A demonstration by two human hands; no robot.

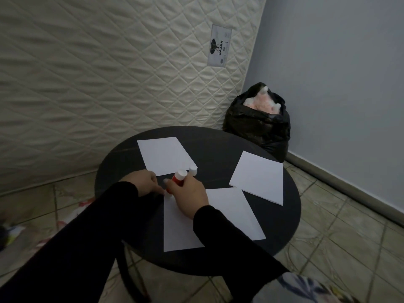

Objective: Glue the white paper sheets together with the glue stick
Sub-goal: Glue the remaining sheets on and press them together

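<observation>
Near paper (pixel 181 224) gets glue – right hand (pixel 190 193) holds glue stick (pixel 178 180), left hand (pixel 142 180) presses beside it – nothing joined yet.

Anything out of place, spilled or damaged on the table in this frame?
Nothing stands out. The paper sheets lie flat and unmarked on the round table, the white cap stands near the right hand holding the glue stick. No spill shows.
</observation>
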